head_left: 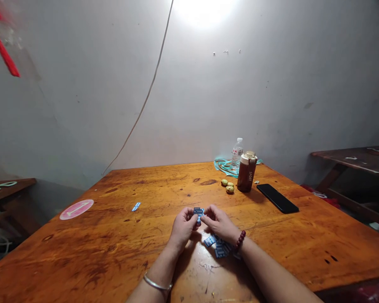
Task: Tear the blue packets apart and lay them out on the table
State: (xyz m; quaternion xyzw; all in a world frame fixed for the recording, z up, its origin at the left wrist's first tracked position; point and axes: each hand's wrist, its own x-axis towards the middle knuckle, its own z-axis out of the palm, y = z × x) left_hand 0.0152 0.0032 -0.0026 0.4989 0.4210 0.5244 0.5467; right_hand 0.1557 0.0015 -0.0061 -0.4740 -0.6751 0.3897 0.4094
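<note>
Left hand [185,224] and right hand [220,223] meet near the front of the desk [164,189], each almost closed, thumb toward fingers, with a few small blue held pieces [198,213] pinched between them. Nearer to the body, partly under the right wrist, lies a loose pile [221,248] of similar flat pieces, touching the desk.

The step in hand, as I judge it, is a sorting or lining up of the held pieces by the fingertips. The next move would call for a light pinch, one hand steady while the other shifts an edge (such thin things could slip easily).

About direction: the dark upper part of the held pieces seems to lie crosswise, from left to right, while a paler part reaches down toward the person; the fingers hide the rest, so I cannot tell one common long axis. In the pile the pieces point in several directions.

Farther, to the left, a lone piece [136,206] lies flat, its long axis slanting from near left to far right. Beyond the hands, on the right, are a black phone [277,198], some yellowish fruits [229,190] and an upright brown flask [246,174]; behind these stands a clear bottle [236,152].
</note>
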